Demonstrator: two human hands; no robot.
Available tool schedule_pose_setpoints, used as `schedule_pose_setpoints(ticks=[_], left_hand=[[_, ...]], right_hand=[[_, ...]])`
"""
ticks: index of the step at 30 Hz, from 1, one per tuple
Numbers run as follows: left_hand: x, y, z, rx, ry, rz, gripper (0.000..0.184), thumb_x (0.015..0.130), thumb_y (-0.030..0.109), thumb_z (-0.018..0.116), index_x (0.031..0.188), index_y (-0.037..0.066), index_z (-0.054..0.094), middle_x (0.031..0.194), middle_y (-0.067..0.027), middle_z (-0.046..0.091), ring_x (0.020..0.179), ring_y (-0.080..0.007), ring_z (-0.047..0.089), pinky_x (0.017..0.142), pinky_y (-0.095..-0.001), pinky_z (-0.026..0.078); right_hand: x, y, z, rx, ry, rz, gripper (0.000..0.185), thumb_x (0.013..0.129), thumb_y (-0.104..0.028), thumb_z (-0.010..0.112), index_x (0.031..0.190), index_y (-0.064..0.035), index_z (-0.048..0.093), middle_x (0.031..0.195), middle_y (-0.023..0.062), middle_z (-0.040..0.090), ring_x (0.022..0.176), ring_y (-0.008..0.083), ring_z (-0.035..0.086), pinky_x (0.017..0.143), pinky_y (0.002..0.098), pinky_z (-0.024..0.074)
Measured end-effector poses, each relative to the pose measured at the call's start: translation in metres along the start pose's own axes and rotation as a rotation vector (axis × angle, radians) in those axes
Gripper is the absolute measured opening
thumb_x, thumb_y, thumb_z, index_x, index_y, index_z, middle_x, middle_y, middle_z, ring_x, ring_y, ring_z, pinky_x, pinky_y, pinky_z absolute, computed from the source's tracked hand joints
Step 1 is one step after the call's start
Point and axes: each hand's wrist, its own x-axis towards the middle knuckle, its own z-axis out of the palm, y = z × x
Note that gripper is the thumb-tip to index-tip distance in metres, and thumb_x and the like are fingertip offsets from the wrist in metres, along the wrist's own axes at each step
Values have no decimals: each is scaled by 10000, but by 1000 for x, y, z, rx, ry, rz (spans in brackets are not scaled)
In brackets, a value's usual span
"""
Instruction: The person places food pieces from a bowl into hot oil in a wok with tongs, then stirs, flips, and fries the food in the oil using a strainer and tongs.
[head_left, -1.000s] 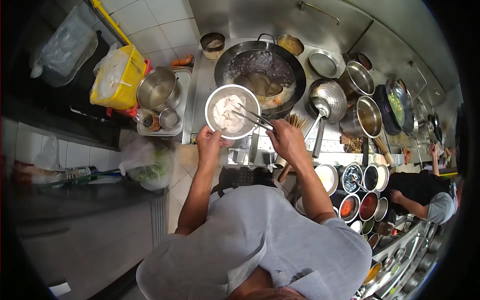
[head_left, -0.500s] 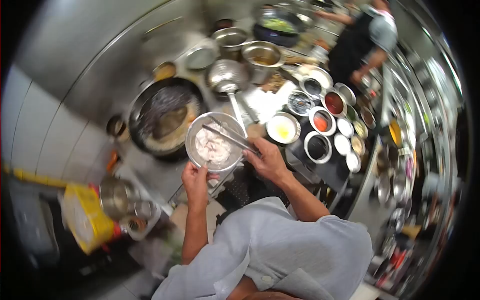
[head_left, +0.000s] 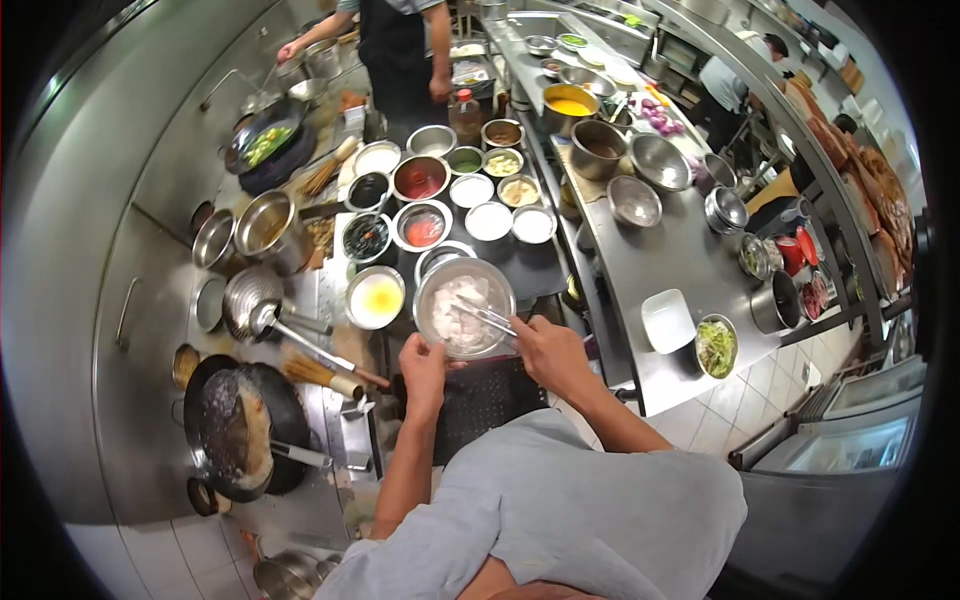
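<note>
My left hand (head_left: 425,370) pinches the near rim of a metal bowl (head_left: 426,300), which hangs in front of my body. Pale, wet pieces of raw food (head_left: 460,312) lie inside it; their exact kind is unclear. Metal tongs (head_left: 489,317) are gripped in my right hand (head_left: 553,355), and their tips reach in among the pieces. Just beyond the bowl stand a pot with bright yellow liquid (head_left: 381,295) and a container with something red-orange (head_left: 421,229).
To the left, a wok (head_left: 205,455) with liquid and a ladle sits on the stove. A perforated strainer (head_left: 253,293) lies beyond it. A steel counter (head_left: 655,262) with bowls runs along the right. A co-worker in a dark apron (head_left: 392,60) stands at the far end.
The view has swung right, away from the wok, toward the seasoning containers and the steel counter. Both hands have carried the bowl along, with the tongs still in it.
</note>
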Motion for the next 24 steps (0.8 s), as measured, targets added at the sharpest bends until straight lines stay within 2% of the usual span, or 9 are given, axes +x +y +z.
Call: schedule_pose_setpoints(ticks=[4,6,9,12,13,16,19,21,24], left_hand=[[46,-44,100,110,-148,-62,76,854,-25,540,802,5,494,747,-69,547,578,-164,618,505,-308,600],[69,-80,156,99,-205,-72,193,838,-13,578,746,22,412,725,-87,533,543,-180,618,460,-312,593],[88,-97,246,107,-309,-264,97,844,-6,547,848,-25,452,713,-111,561,530,-209,630,483,-325,603],[128,-181,313,137,-428,-297,80,842,-1,540,840,-6,461,706,-142,585,512,-257,647,458,-367,589],[120,-167,335,116,-413,-396,77,844,10,534,834,-10,460,734,-163,603,527,-265,653,459,-371,587],[118,-187,378,108,-455,-404,156,849,5,530,981,-77,524,761,-174,632,551,-254,664,470,-354,590],[117,-211,401,163,-493,-392,94,848,1,548,905,-31,480,739,-169,604,561,-289,665,491,-387,603],[113,-223,413,274,-511,-433,165,851,11,531,1002,-54,535,734,-155,657,533,-248,655,491,-357,586],[108,-233,426,177,-552,-525,169,866,31,538,1023,-33,535,741,-158,658,537,-234,653,495,-358,584]], right_hand=[[-8,78,-45,-167,-37,219,317,867,-159,599,1167,-58,612,846,151,607,734,333,645,643,444,522],[-14,123,-52,-252,1,372,265,853,-146,602,1106,-75,636,842,158,615,750,350,644,652,454,519],[-29,219,-53,-275,84,454,256,839,-172,638,1087,-107,627,846,180,630,765,371,642,668,479,515],[-40,305,-67,-333,47,498,250,813,-178,652,1050,-101,650,849,194,640,793,387,638,697,501,508],[-38,325,-75,-337,53,470,250,813,-178,652,1050,-101,650,849,194,640,793,387,638,697,501,508],[-49,369,-84,-354,-4,497,253,795,-192,670,1027,-91,662,877,191,646,826,402,635,738,506,506],[-65,404,-81,-350,-45,576,266,781,-158,655,1035,-78,668,897,207,658,862,422,630,785,516,501],[-73,421,-79,-294,-52,588,293,777,-100,613,1064,-68,669,924,235,663,911,432,627,826,514,495],[-77,434,-82,-268,-92,629,317,768,-67,582,1074,-58,668,939,251,662,943,440,620,847,516,490]])
